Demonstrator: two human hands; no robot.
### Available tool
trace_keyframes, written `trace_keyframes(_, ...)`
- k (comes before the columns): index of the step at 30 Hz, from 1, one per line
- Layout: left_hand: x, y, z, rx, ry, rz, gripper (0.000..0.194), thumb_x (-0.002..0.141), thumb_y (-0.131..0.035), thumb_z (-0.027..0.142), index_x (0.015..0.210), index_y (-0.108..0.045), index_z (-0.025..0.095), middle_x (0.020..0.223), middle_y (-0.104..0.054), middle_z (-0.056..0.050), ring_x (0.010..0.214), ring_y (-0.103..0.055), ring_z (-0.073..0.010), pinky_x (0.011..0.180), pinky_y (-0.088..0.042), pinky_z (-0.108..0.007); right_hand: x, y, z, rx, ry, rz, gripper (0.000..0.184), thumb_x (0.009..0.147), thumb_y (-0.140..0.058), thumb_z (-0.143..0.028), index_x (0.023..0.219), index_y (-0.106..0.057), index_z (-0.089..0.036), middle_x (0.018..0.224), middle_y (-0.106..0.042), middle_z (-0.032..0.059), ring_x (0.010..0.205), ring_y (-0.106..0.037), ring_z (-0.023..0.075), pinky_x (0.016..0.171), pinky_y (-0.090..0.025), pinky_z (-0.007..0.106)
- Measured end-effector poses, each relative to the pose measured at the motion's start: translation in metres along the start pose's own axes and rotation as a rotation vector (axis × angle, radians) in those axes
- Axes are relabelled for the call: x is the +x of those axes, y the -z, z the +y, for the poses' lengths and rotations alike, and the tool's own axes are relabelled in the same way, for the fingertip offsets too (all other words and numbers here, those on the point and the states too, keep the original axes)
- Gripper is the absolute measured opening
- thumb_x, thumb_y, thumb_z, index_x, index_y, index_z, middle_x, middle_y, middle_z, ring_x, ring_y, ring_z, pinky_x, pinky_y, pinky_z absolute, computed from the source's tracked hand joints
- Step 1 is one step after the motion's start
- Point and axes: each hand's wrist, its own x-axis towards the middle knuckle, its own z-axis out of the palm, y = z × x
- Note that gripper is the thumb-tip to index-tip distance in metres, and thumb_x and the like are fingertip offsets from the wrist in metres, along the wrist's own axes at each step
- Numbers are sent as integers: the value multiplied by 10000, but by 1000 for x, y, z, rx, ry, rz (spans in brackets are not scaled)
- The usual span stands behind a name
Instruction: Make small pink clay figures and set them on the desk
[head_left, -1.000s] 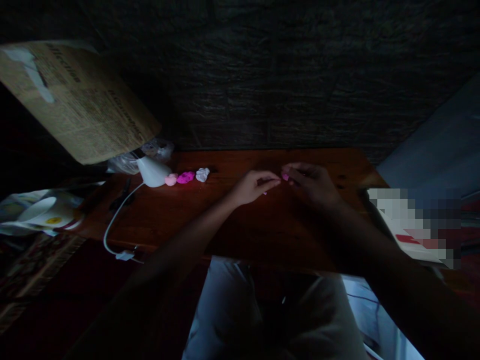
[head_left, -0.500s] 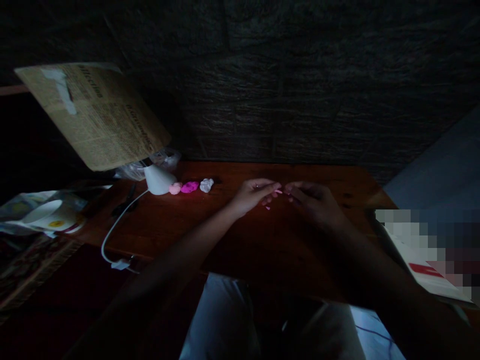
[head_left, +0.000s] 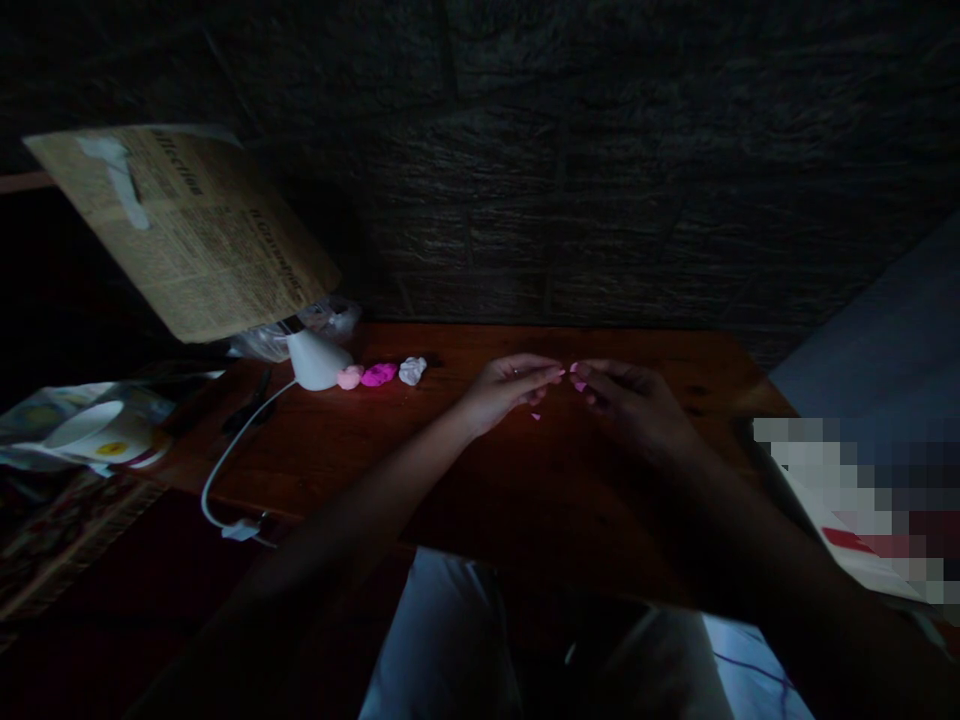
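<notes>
Over the wooden surface (head_left: 517, 490), our right hand (head_left: 637, 400) pinches a pink piece of clay-like material (head_left: 580, 384) between thumb and fingers. Our left hand (head_left: 506, 393) is just beside it, thumb and forefinger pressed together at the tips; we cannot tell whether a bit sits between them. We see a small pink scrap (head_left: 535, 416) below the left fingers. Well to our left, a pale pink lump (head_left: 349, 377), a magenta lump (head_left: 379, 374) and a white lump (head_left: 412, 371) lie in a row beside the white lamp base (head_left: 319, 362).
</notes>
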Motion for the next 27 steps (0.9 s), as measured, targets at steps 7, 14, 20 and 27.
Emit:
trace_keyframes(7,0,0,-3,84,-30,-19,386,746,-831,454,973,-775,147,886,-741,-55,654,-554,-60,610,-434,-206,-1,0,-1,-31,10,-8,444,644,-851,-618,818,-799,-213,892,-759,66,674,-559,133,609,-444,271)
trace_keyframes(14,-1,-2,-4,120,-36,-34,446,732,-831,505,992,-777,148,923,-744,-68,668,-565,-71,605,-444,-212,-2,-5,0,-11,-10,4,442,620,-863,-603,809,-798,-210,831,-742,48,614,-486,105,562,-394,249)
trace_keyframes(20,-2,-4,-4,136,-36,-31,449,728,-825,519,953,-764,135,892,-730,-61,638,-531,-67,571,-459,-208,-1,-5,1,-3,2,-22,407,651,-837,-580,813,-790,-210,807,-725,39,607,-464,107,554,-378,254)
trace_keyframes(27,-3,-5,-3,136,-50,-24,419,739,-816,502,936,-761,136,898,-726,-61,636,-533,-65,563,-457,-202,0,-5,3,6,-19,-30,413,645,-839,-590,808,-787,-214,833,-730,40,612,-471,104,563,-388,253)
